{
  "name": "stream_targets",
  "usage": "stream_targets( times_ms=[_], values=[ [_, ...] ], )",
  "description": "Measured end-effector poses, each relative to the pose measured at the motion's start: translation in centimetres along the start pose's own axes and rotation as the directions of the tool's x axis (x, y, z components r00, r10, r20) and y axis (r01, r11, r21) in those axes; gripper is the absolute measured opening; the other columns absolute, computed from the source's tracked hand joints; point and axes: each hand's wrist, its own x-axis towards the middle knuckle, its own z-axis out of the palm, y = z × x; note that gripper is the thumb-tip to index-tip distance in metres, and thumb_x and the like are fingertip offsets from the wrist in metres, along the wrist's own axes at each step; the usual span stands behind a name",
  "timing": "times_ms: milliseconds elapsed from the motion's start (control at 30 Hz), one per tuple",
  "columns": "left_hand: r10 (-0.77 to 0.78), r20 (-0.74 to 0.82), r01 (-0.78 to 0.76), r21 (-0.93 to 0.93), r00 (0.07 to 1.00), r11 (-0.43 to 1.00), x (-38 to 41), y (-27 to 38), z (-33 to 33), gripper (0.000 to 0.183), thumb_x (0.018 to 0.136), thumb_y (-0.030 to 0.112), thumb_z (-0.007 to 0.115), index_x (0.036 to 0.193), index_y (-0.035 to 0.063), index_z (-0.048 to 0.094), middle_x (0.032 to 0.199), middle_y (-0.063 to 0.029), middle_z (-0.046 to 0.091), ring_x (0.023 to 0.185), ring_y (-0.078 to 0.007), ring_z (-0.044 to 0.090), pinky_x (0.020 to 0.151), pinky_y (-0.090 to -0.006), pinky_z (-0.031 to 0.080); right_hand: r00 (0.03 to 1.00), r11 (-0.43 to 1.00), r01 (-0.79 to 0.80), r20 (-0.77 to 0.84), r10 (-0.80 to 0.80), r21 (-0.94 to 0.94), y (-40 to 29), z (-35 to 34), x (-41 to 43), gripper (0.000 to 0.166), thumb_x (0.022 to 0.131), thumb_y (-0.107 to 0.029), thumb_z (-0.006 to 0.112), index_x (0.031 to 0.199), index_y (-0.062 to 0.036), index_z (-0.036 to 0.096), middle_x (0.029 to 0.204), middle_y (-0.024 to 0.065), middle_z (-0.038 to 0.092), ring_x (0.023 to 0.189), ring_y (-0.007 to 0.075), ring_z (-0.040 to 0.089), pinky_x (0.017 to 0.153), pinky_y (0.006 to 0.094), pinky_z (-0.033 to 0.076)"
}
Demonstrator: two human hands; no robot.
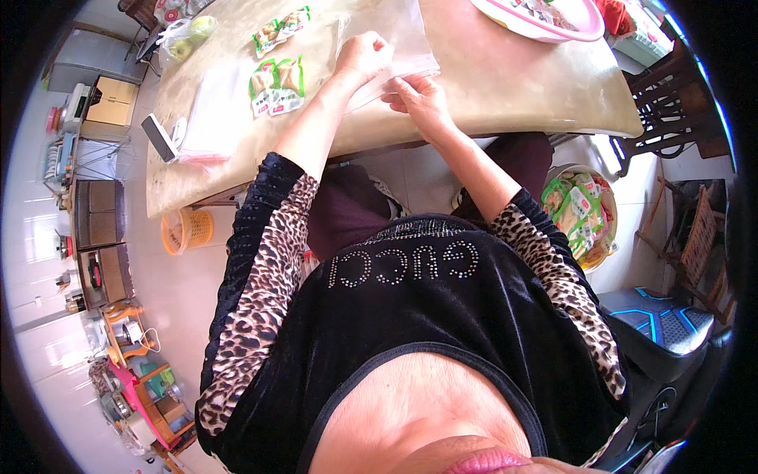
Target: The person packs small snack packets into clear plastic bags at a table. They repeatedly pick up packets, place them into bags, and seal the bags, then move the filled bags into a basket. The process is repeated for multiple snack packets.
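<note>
A clear plastic bag (402, 35) lies over the table in front of me. My left hand (362, 56) is closed on its left side, thumb against the fingers. My right hand (417, 101) pinches the bag's near edge between thumb and fingers, to the right of and nearer to me than the left hand. Left of the bag are two small groups of green-edged snack packets: one pair (277, 86) near my left forearm and another (282, 29) farther back. A stack of clear plastic bags (216, 112) lies farther left.
On the table (503, 101) are a white stand-like device (160, 138) at the left edge, a bag of green fruit (188, 38) and a pink-rimmed basin (583, 32). A yellow basket (198, 230) and a bucket of snack packets (577, 213) stand on the floor; a padded stool (663, 323) is at right.
</note>
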Motion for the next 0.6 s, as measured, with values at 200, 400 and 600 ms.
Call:
stream_targets(
  times_ms=[200, 400, 600],
  values=[
    [0.184, 0.011, -0.184, -0.045, 0.983, 0.982, -4.0, 2.2, -2.2, 0.020, 0.077, 0.022, 0.071, 0.090, 0.0076, 0.066, 0.090, -0.0069, 0.066, 0.086, -0.0202, 0.064, 0.078, -0.0325, 0.051, 0.997, 0.997, -0.076, -0.008, 0.076, 0.012, 0.2, -1.1, 0.4, 0.021, 0.093, -0.021, 0.058, 0.095, -0.0007, 0.063, 0.090, 0.0079, 0.067, 0.083, 0.0154, 0.066, 0.068, 0.0259, 0.054],
    [0.423, 0.073, -0.419, 0.370, 0.903, 0.829, -7.0, 2.4, -2.4, 0.020, 0.075, 0.024, 0.072, 0.088, 0.0096, 0.068, 0.090, -0.0046, 0.065, 0.090, -0.0254, 0.062, 0.083, -0.0363, 0.048, 1.000, 0.999, -0.027, 0.006, 0.027, 0.045, -0.7, -1.2, 0.3, 0.023, 0.093, -0.024, 0.058, 0.095, -0.0018, 0.063, 0.092, 0.0079, 0.068, 0.087, 0.0169, 0.067, 0.072, 0.0278, 0.053],
    [0.298, 0.025, -0.296, 0.213, 0.954, 0.931, -6.5, 1.4, -1.7, 0.013, 0.078, 0.022, 0.067, 0.082, 0.0095, 0.071, 0.082, -0.0068, 0.067, 0.080, -0.0269, 0.064, 0.073, -0.0373, 0.050, 1.000, 1.000, -0.013, 0.004, 0.013, 0.019, -0.8, -1.2, 0.3, 0.020, 0.090, -0.024, 0.062, 0.094, -0.0035, 0.062, 0.093, 0.0067, 0.068, 0.085, 0.0151, 0.067, 0.073, 0.0283, 0.053]
  ],
)
